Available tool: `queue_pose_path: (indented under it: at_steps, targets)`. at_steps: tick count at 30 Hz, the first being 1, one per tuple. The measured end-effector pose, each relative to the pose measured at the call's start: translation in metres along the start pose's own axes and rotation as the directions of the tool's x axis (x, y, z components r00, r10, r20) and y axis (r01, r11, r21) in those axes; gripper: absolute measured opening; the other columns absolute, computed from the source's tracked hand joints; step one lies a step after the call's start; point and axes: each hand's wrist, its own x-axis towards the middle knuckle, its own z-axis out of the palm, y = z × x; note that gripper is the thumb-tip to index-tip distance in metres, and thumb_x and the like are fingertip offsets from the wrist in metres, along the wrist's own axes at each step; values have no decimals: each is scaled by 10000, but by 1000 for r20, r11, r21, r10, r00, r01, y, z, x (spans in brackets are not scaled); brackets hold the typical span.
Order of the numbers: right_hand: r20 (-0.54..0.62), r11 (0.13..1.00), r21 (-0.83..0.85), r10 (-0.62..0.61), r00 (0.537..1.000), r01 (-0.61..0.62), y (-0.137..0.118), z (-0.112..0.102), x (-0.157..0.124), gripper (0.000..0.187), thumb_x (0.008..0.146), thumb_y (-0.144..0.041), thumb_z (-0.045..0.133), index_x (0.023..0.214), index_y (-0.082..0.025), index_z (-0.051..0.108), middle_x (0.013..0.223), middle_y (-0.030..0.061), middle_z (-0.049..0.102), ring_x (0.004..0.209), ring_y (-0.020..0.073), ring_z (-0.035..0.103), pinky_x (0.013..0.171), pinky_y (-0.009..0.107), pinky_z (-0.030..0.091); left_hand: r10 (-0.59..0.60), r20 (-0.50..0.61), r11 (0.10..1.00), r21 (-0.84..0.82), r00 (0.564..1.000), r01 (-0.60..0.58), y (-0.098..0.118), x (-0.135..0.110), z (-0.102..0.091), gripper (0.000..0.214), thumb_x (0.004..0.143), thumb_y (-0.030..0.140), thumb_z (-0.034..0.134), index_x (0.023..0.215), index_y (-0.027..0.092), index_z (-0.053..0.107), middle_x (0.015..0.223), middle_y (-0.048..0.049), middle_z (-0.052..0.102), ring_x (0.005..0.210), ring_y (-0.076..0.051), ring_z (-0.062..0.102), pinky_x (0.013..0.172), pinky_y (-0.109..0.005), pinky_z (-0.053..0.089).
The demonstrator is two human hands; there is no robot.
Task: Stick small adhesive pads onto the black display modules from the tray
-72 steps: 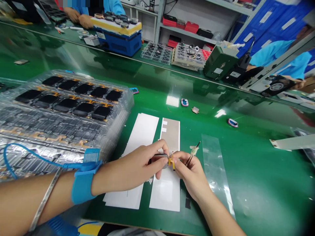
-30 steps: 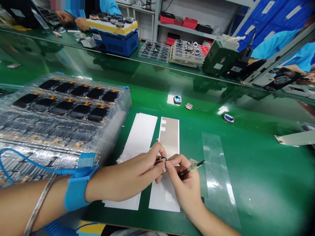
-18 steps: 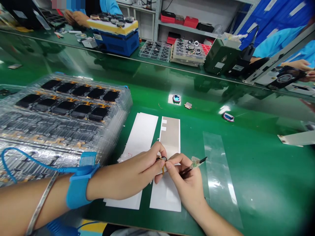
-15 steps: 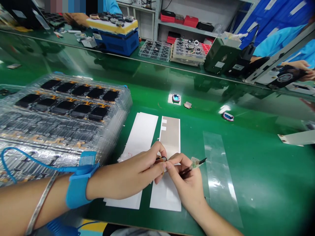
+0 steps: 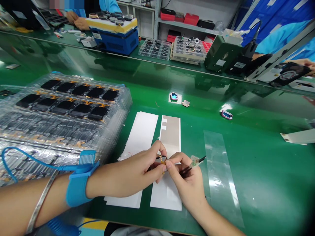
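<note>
My left hand (image 5: 145, 172) is closed around a small dark watch-type screen with an orange flex cable (image 5: 162, 160), held over the paper strips. My right hand (image 5: 189, 180) pinches at the same part's edge with thumb and forefinger. Tucked in its palm is a pair of dark tweezers (image 5: 202, 159), wrapped with clear-green tape and pointing right. Fingers hide most of the screen. Under both hands lies a white strip with a grey-brown adhesive sheet (image 5: 173, 131); a plain white paper strip (image 5: 145, 127) is left of it.
Stacked clear trays (image 5: 118, 127) hold several black screens (image 5: 81, 90) at left. A transparent film (image 5: 216, 164) lies right. Further back are two small watch cases (image 5: 174, 96) and a small square plate (image 5: 185, 103). A blue wrist strap (image 5: 78, 190) with a cord circles my left wrist.
The small screen has turned slightly between my fingers, so more of its orange flex cable shows. Both hands stay almost in place. Across the bench, a co-worker's hands have shifted.
</note>
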Motion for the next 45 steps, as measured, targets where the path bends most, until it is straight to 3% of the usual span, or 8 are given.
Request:
queue_pose_path:
  at_steps: [7, 10, 14, 17, 21, 25, 32, 45]
  targets:
    - [71, 1000, 1, 10, 997, -10, -2, -5, 3, 242, 885, -436, 631, 772, -224, 594, 595, -31, 533, 505, 124, 487, 555, 277, 458, 29, -44, 999, 31, 999, -28, -3, 2, 1, 86, 1017, 320, 356, 986, 246, 325, 735, 63, 504, 642, -134, 423, 606, -272, 375]
    - [-7, 996, -51, -77, 997, 76, -14, -19, 7, 281, 929, -451, 554, 793, -222, 639, 772, 11, 554, 683, 147, 519, 649, 278, 445, 83, -63, 992, 96, 995, -77, -3, 3, -1, 89, 1032, 284, 308, 957, 240, 328, 780, 36, 563, 697, -152, 502, 652, -292, 397]
    - [-69, 938, -221, -287, 955, 266, -27, -39, 12, 392, 999, -437, 401, 791, -233, 662, 913, 40, 540, 918, 187, 527, 825, 306, 419, 139, -60, 911, 399, 988, -104, -7, 3, 2, 117, 1028, 264, 328, 954, 217, 406, 828, -19, 610, 744, -204, 580, 644, -317, 405]
    - [-10, 891, -369, -288, 957, 264, -20, -44, 13, 349, 1006, -397, 400, 819, -223, 636, 857, 30, 552, 823, 167, 562, 762, 298, 446, 240, -7, 743, 645, 971, -179, -17, -1, 12, 121, 983, 133, 385, 986, 184, 495, 908, -79, 641, 852, -260, 616, 720, -359, 439]
    - [8, 958, -252, -139, 990, 136, 4, -38, 15, 170, 945, -348, 542, 852, -211, 578, 835, 2, 553, 681, 133, 625, 679, 287, 519, 373, 40, 556, 790, 927, -258, -32, -6, 22, 379, 815, -85, 397, 1072, 167, 515, 1161, -155, 626, 1164, -341, 552, 915, -445, 427]
    - [6, 973, -204, -112, 994, 110, 17, -31, 17, 170, 911, -343, 596, 838, -189, 609, 875, 21, 557, 702, 142, 670, 717, 309, 577, 368, 75, 510, 817, 927, -269, -35, -5, 21, 522, 656, -158, 395, 1058, 148, 526, 1129, -161, 633, 1199, -353, 542, 934, -446, 441]
    - [-60, 990, -134, -62, 996, 54, 14, -27, 18, 221, 837, -391, 697, 784, -179, 662, 822, 38, 617, 692, 170, 696, 714, 321, 598, 369, 123, 426, 858, 921, -286, -26, 0, 23, 533, 682, -145, 476, 1156, 93, 530, 1270, -210, 618, 1214, -382, 562, 975, -483, 448]
    - [-197, 989, 124, -53, 979, 79, 3, -39, 18, 206, 796, -350, 760, 835, -210, 614, 793, 20, 723, 673, 172, 735, 710, 295, 602, 406, 54, 499, 823, 912, -271, -29, -1, 21, 533, 695, -183, 389, 1080, 158, 527, 1181, -128, 650, 1388, -331, 382, 1059, -453, 370]
